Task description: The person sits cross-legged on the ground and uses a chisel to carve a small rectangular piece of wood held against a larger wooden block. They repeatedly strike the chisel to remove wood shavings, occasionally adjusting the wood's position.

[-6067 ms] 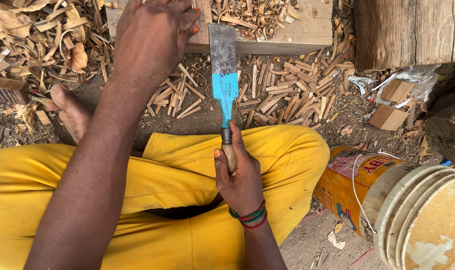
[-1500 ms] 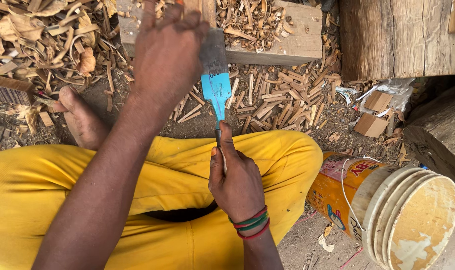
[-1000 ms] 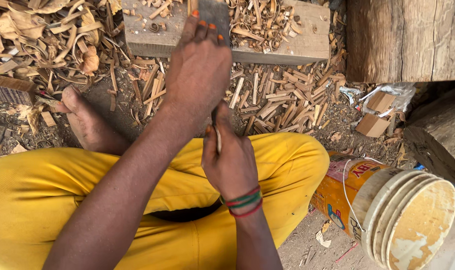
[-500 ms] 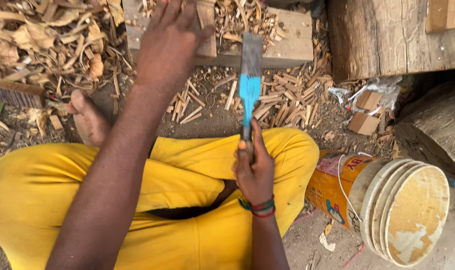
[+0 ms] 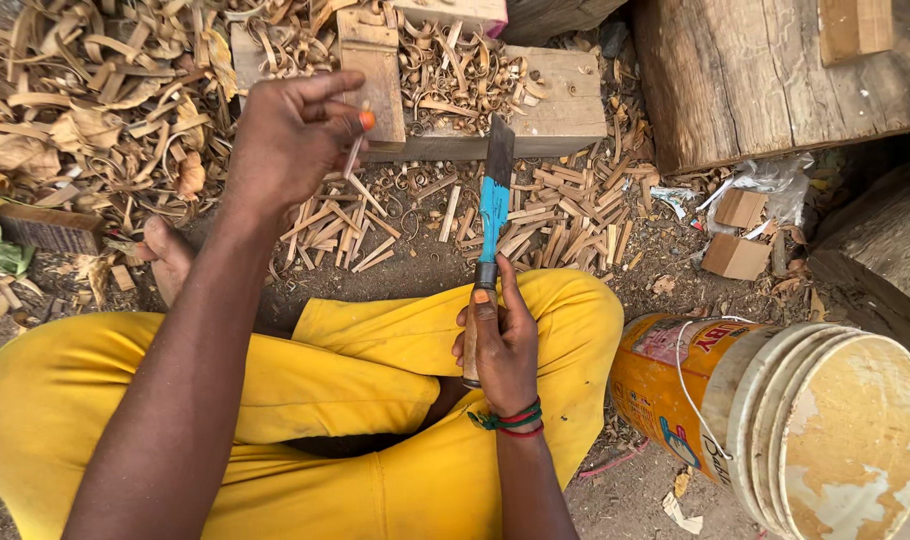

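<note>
Our right hand was wrapped tight around the wooden handle of the big knife, which had swung back from the right and stood with its blue blade pointing far, at the wood block. Our left hand, lifted higher than before, pinched a thin stick over the chips. We judged another cut was near.

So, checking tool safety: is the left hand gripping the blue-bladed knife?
No, the right hand grips the knife by its wooden handle; the left hand pinches a thin stick.
</note>
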